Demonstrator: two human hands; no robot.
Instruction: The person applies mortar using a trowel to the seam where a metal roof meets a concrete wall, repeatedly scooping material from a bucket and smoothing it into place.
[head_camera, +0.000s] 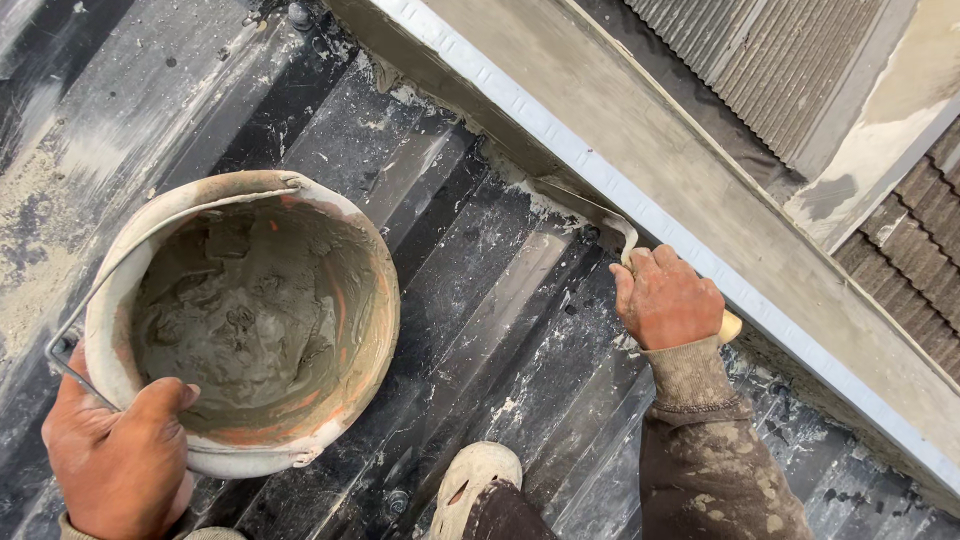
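Mortar bucket (250, 320), near left on the corrugated metal roof (480, 290), looked heavy and slick; the left hand (115, 460) clamped its rim, thumb inside. Farther right, the right hand (665, 300) closed around a trowel (600, 215) pressed against the ledge (640, 150).

The left hand (115, 460) sits low at the left edge of the view, back of the hand toward the camera, fingers curled closed in a firm grip with the thumb hooked over on top, pointing right. Its wrist runs down out of the frame. The right hand (668, 298) is stretched forward and up, knuckles uppermost, fingers folded tight into a fist-like grip, skin smeared grey. The right wrist is straight; its forearm, in a mud-spattered dark sleeve with a ribbed cuff, slants down toward the bottom edge.
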